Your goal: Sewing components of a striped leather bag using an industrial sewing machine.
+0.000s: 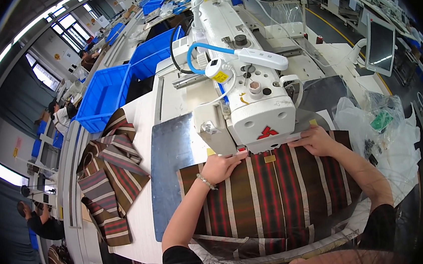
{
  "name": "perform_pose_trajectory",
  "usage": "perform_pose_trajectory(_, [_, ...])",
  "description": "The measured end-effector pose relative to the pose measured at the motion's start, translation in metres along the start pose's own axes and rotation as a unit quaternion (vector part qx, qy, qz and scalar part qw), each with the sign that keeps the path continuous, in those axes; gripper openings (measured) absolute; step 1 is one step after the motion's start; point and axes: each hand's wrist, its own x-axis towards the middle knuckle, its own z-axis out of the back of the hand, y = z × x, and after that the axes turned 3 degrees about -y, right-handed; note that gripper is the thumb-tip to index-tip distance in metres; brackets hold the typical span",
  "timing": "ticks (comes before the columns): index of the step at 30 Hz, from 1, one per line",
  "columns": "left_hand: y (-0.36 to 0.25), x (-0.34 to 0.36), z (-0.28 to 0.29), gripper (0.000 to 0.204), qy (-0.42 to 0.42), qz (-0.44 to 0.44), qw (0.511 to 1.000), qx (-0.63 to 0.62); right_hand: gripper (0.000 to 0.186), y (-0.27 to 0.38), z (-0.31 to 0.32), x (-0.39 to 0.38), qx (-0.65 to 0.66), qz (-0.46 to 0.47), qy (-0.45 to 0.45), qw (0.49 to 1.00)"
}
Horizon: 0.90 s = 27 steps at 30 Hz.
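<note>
A brown, red and cream striped cloth panel (265, 200) lies spread under the white head (263, 120) of a sewing machine, its near edge draping toward my body. My left hand (218, 168), with a beaded bracelet at the wrist, rests on the panel's far left part. Its index finger stretches right toward the needle area. Across from it, my right hand (317, 142) lies on the far right part, fingers stretched left beside the head. A small yellowish patch (270, 159) shows on the cloth between the hands. The machine head hides the needle and the cloth's far edge.
Striped cloth pieces (112, 178) lie heaped on the table to the left. Blue bins (103, 98) stand behind them. Clear plastic bags (379, 122) and a screen on an arm (381, 44) are at the right. Other people work far left.
</note>
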Motion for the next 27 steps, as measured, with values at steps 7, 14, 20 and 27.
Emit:
perform_pose_trajectory(7, [0.0018, -0.0020, -0.0015, 0.023, 0.009, 0.006, 1.000, -0.006, 0.047, 0.0038, 0.0041, 0.0012, -0.001, -0.033, 0.047, 0.998])
perform_pose_trajectory(14, [0.0031, -0.0017, -0.0026, 0.023, 0.006, 0.000, 1.000, -0.009, 0.047, -0.0005, 0.0004, -0.0012, -0.012, -0.002, 0.013, 1.000])
perform_pose_trajectory(20, [0.0081, -0.0059, -0.0053, 0.033, 0.017, -0.028, 0.999, 0.043, 0.046, 0.0020, 0.0004, 0.0010, -0.017, -0.006, 0.025, 1.000])
perform_pose_trajectory(27, [0.0016, -0.0048, -0.0025, 0.024, 0.035, 0.001, 0.998, 0.046, 0.048, 0.0026, 0.0006, 0.0016, -0.008, 0.014, -0.006, 1.000])
